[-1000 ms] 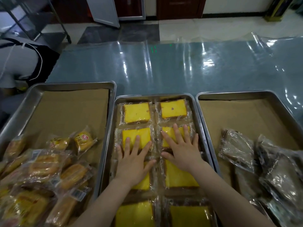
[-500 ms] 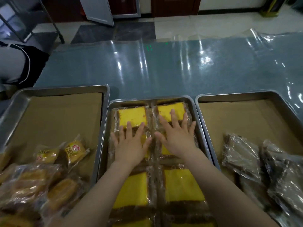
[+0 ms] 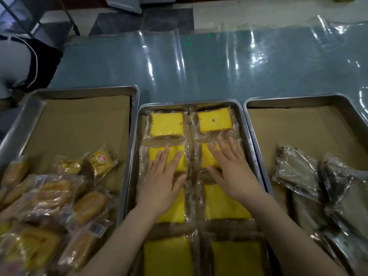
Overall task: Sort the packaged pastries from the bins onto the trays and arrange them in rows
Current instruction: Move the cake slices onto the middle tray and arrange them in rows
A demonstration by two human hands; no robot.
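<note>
The fingers [image 3: 165, 156] of the left hand [image 3: 161, 184] are straight and slightly spread, lying flat on the clear wrapper of a yellow cake slice [image 3: 153, 153] in the second row of the middle tray [image 3: 189, 103]. The right hand [image 3: 233, 172] mirrors it. Its fingers [image 3: 223, 145] are fanned out and flat on the neighbouring slice [image 3: 205, 159], with the thumb held out towards the gap between the two columns. Neither hand pinches or grips anything.

The wrapped yellow slices fill the middle tray in two columns. One pair [image 3: 166, 124] lies just beyond the fingertips, near the far rim. A third-row pair [image 3: 225, 204] sits partly under the palms and wrists, and a fourth pair [image 3: 167, 255] lies under the forearms at the near edge. The slices lie edge to edge, their wrappers touching.

The left tray [image 3: 85, 91] stands just beside the middle one and is lined with brown paper [image 3: 79, 126]. A loose heap of golden packaged pastries [image 3: 49, 200] is piled at its near end. The right tray [image 3: 298, 97] has the same lining and holds dark pastries in crinkled clear bags [image 3: 296, 170], also bunched near the front.

All three trays rest on a desk [image 3: 219, 66] covered with shiny plastic film. At the far left edge, part of another person's white and dark clothing [image 3: 18, 64] shows.
</note>
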